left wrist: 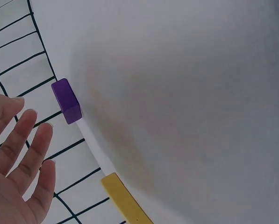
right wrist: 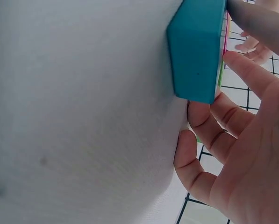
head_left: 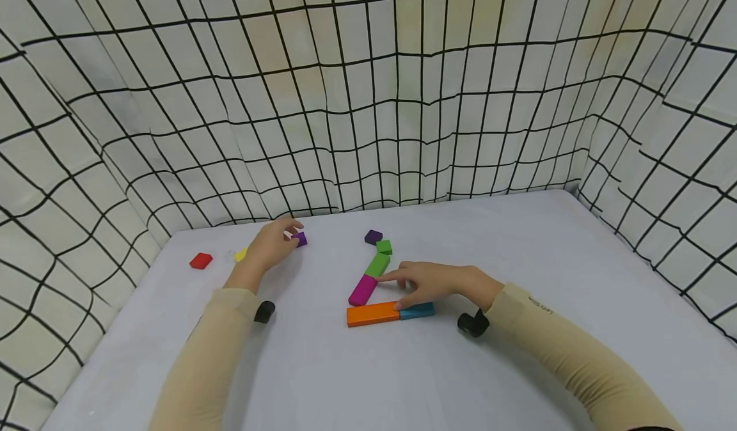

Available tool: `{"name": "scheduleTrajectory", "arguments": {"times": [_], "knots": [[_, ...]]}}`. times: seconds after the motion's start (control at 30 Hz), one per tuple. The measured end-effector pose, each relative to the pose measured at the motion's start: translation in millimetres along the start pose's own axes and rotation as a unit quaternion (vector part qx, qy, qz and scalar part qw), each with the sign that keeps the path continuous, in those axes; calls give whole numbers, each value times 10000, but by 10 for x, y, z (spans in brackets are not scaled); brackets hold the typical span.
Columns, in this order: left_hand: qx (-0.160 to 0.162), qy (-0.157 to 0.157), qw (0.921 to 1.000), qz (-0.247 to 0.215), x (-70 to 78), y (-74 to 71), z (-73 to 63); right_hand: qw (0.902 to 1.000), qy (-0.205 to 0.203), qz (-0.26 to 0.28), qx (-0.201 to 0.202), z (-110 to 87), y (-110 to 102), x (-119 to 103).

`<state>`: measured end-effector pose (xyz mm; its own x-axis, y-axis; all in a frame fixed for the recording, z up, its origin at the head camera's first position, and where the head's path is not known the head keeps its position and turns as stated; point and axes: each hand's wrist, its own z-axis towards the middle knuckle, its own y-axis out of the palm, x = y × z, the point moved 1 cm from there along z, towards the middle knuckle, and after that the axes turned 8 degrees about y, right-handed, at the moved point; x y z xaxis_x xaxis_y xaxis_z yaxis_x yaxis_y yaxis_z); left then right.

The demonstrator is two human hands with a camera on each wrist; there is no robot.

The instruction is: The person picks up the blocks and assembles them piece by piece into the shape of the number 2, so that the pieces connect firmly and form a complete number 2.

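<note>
My left hand (head_left: 269,247) reaches over the far left of the table beside a purple block (head_left: 301,239). In the left wrist view its fingers are spread, with a gap between them and the purple block (left wrist: 67,101). My right hand (head_left: 428,282) is over a group of blocks in the middle. Its index finger points at the place where a magenta block (head_left: 362,290) meets a long green block (head_left: 377,265). The thumb rests at the right end of an orange block (head_left: 371,314), where it meets a blue block (head_left: 418,311). That blue block (right wrist: 193,56) looms large in the right wrist view.
A small green block (head_left: 384,247) and a dark purple block (head_left: 373,236) continue the line at its far end. Left of these lie a red block (head_left: 201,261) and a yellow block (head_left: 240,254), partly behind my left hand. Black netting (head_left: 397,98) rises around the white table (head_left: 311,380).
</note>
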<state>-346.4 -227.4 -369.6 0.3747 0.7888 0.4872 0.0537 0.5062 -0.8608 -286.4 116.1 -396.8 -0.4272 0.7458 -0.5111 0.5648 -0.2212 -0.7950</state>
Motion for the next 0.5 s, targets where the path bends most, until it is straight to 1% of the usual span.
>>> {"name": "scheduleTrajectory", "arguments": {"times": [0.17, 0.3, 0.5], "knots": [[-58, -78, 9999, 56, -84, 25, 18, 10000, 6, -9, -8, 5, -2, -14], [-243, -233, 9993, 141, -124, 66, 65, 10000, -15, -30, 19, -2, -5, -18], [-458, -510, 9967, 428, -109, 90, 115, 10000, -74, 24, 22, -7, -3, -21]]}}
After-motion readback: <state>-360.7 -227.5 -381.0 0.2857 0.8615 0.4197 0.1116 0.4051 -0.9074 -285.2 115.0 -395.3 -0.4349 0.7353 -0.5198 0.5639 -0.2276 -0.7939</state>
